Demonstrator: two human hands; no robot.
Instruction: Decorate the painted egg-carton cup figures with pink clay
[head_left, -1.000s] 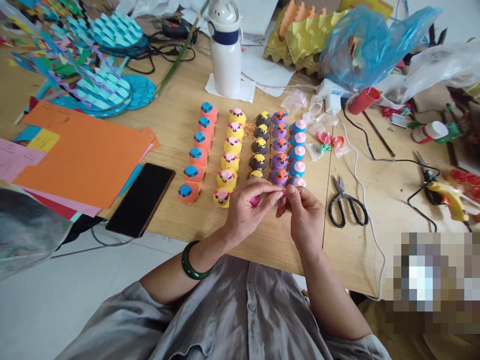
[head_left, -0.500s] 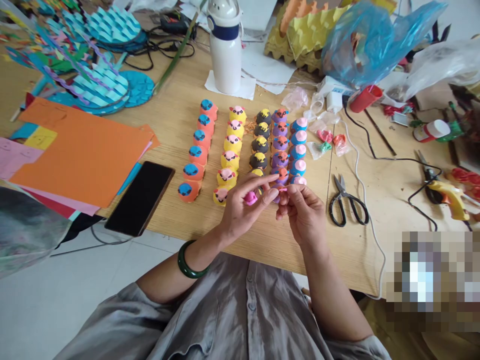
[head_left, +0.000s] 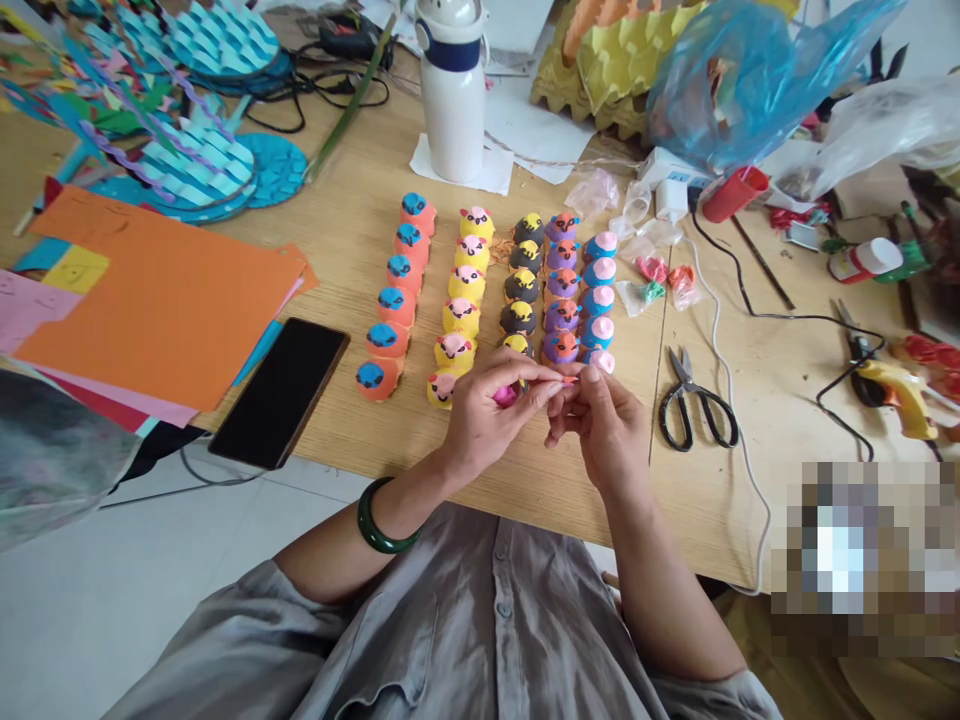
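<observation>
My left hand (head_left: 495, 425) pinches a small pink piece (head_left: 506, 395) between thumb and fingers. My right hand (head_left: 604, 425) holds a tiny orange-pink scrap (head_left: 571, 380) in its fingertips, and the left fingertips touch it or nearly so. Both hands sit just in front of several rows of painted egg-carton cups. The nearest are a yellow cup (head_left: 442, 390) and a pink-topped blue cup (head_left: 600, 361). Other rows are orange with blue tops (head_left: 396, 306), dark grey (head_left: 521, 286) and purple (head_left: 562, 315). My hands partly hide the front of the rows.
On the wooden table (head_left: 337, 440), a black phone (head_left: 279, 394) and orange card (head_left: 157, 300) lie left. Scissors (head_left: 697, 405) and a yellow glue gun (head_left: 896, 395) lie right. A white bottle (head_left: 452, 90), a blue plastic bag (head_left: 720, 85) and cables stand behind.
My left fingers have closed over the pink piece and moved toward my right fingertips. The hands are closer together, and the view has shifted slightly.
</observation>
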